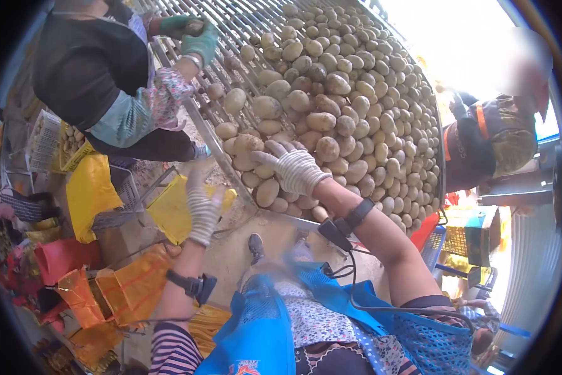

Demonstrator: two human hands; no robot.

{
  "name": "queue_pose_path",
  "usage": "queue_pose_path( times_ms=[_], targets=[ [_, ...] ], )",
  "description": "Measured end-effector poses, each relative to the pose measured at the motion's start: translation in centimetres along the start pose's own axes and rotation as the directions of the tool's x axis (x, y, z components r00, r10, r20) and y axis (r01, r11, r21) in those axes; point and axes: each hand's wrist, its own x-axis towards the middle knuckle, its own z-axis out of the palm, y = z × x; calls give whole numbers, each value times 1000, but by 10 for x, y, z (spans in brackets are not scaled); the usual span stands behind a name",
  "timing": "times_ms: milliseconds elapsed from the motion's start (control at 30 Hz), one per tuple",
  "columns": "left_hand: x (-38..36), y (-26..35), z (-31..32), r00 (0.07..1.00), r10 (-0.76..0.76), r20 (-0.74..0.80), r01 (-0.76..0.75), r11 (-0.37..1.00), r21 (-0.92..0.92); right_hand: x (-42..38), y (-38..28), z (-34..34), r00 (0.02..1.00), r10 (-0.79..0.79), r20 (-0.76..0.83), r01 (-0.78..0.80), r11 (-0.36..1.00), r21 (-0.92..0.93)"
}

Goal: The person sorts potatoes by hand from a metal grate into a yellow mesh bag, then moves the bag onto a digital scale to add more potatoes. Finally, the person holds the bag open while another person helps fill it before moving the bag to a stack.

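Note:
Potatoes [356, 106] lie heaped on a slatted metal rack [231, 62]. My right hand [292, 167], in a white ribbed glove, rests palm down on potatoes near the rack's lower left edge, its fingers spread over them. Off the rack to the left, my left hand [203, 209], gloved the same way, is raised above the floor near a yellow sheet. Motion blurs its fingers, and no potato shows in it.
A co-worker [100, 69] in green gloves holds a potato at the rack's upper left. Another person [493, 137] stands at the right. Yellow crates [73, 147], a yellow sheet [93, 194] and orange bags [128, 284] lie left. A cable [381, 307] runs along my right arm.

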Motion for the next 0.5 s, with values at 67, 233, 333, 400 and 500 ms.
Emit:
queue_pose_path(
  times_ms=[67, 233, 333, 400, 500],
  targets=[
    [25, 58, 35, 874, 363, 324, -469, 803, 368, -3, 7, 0, 999, 18, 27, -19, 999, 36],
    [132, 53, 136, 788, 120, 604, -441, 794, 417, -17, 25, 13, 990, 103, -99, -90, 988, 128],
    [175, 24, 175, 620, -2, 785, -669, 520, 530, -32, 30, 13, 980, 85, -182, -55, 985, 163],
    [187, 39, 186, 512, -180, 840, -641, 572, 512, -43, 35, 22, 974, 80, -212, -16, 957, 290],
    [184, 73, 184, 502, -347, 792, -705, 366, 607, -51, 41, 27, 981, 97, -168, -11, 894, 449]
  ],
)
